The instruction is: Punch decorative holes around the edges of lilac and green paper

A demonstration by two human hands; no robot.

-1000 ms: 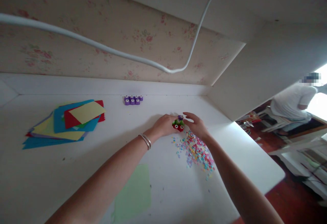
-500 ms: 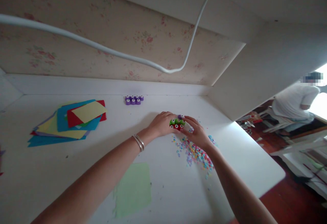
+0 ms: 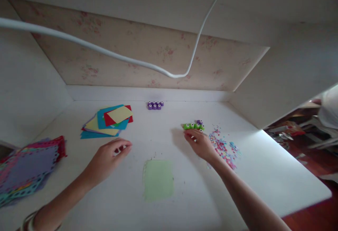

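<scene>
My left hand (image 3: 109, 159) hovers over the table left of the light green paper sheet (image 3: 158, 180). Its thumb and fingertips are pinched together, with nothing visible between them. On the right, my right hand (image 3: 199, 143) is closed, fingers curled, at the front of a row of green craft punches (image 3: 192, 126). What those fingers hold, if anything, is hidden. A purple craft punch (image 3: 200, 122) sits behind the green ones, and the red punches seen earlier are covered by the hand. Several more purple craft punches (image 3: 154, 106) stand grouped near the back edge.
Small coloured paper bits (image 3: 223, 148) lie scattered right of my right hand. A stack of coloured paper (image 3: 102, 131) is at the back left, with decoratively edged sheets (image 3: 29, 167) at the far left. A white cable (image 3: 105, 51) hangs across the view above the table.
My left hand has left the punches and moved left, toward me. The right hand has stayed by them, now over their front side. The view has turned left, bringing the edged sheets in.
</scene>
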